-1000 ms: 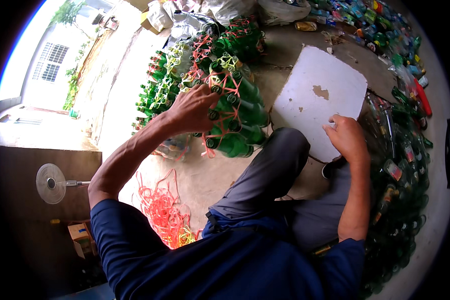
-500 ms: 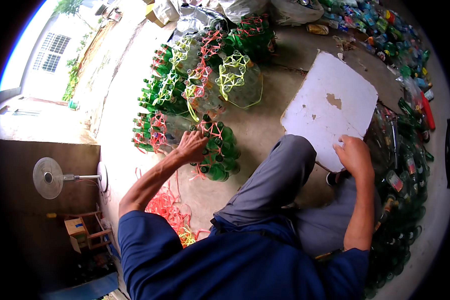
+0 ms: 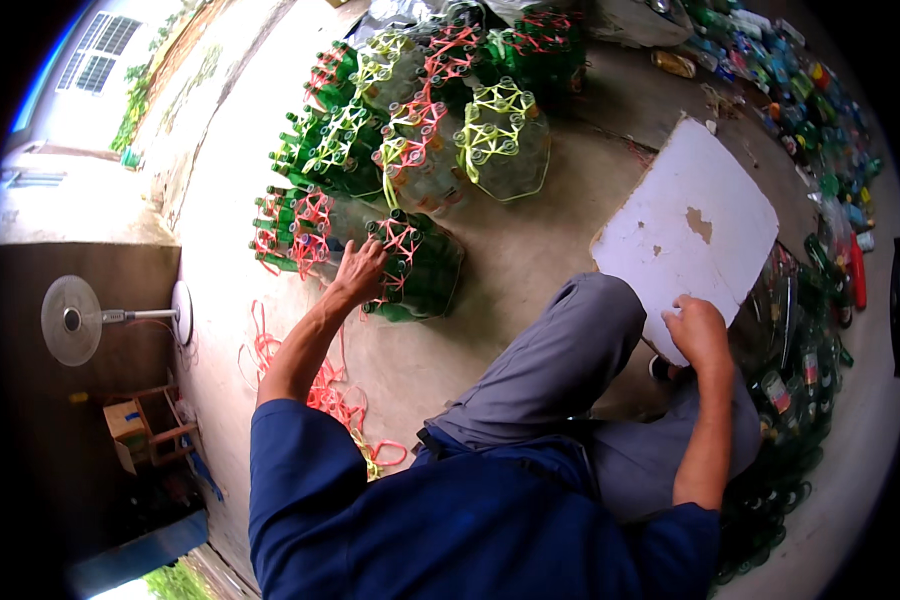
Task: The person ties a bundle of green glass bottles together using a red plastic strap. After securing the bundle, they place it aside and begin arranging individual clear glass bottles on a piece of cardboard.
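Observation:
My left hand (image 3: 362,268) is at the near left side of a strapped bundle of green bottles (image 3: 425,270), its fingers bent at the bottle necks. Pink strap is woven around those necks. The bundle is slightly blurred. My right hand (image 3: 698,332) hovers over the near edge of a worn white board (image 3: 660,215), fingers curled in. What the right hand holds, if anything, is hidden. Behind the green bundle stand more strapped bundles: a clear-bottle bundle with yellow strap (image 3: 515,160) and green bottles (image 3: 295,240) with pink strap to the left.
Loose pink strap (image 3: 335,395) lies tangled on the floor by my left arm. A heap of loose bottles (image 3: 810,330) runs along the right. At the left are a standing fan (image 3: 72,320) and a small wooden stool (image 3: 170,430). My bent knee (image 3: 610,300) stands between my hands.
The green bundle has shifted left with my left hand, closer to the bundles beside it. My right hand has curled more tightly. The whole view has turned a little.

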Demonstrator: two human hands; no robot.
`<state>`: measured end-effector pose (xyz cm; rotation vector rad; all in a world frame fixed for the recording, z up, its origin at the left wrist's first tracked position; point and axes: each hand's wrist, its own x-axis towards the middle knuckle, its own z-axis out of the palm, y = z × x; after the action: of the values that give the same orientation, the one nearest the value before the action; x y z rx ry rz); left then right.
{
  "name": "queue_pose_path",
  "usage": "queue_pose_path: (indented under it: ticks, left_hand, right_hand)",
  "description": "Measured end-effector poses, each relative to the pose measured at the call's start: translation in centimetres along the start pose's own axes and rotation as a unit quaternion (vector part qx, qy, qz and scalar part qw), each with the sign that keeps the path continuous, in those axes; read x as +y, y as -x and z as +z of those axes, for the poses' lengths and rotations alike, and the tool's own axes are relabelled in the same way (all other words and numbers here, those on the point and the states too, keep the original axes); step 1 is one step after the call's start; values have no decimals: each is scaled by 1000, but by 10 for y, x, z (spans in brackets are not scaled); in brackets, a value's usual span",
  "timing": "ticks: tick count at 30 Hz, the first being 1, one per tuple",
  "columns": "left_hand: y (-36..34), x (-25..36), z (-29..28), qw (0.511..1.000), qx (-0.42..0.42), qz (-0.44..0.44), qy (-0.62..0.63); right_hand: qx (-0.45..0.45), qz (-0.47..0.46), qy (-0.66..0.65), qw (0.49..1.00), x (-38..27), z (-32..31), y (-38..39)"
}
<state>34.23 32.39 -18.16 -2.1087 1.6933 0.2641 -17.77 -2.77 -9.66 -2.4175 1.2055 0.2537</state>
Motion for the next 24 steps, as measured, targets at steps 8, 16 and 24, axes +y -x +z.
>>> queue_pose_path:
  ticks: [8, 16, 24]
  left_hand:
    - [38, 14, 11, 983, 80, -81, 142]
    - [126, 98, 76, 862, 171, -323, 352]
    - [214, 240, 142, 679, -24, -391, 621]
  right_hand:
    - [-22, -46, 0, 999, -19, 12, -17]
    - [8, -70, 6, 997, -34, 1, -16]
    - [23, -72, 6, 997, -35, -1, -1]
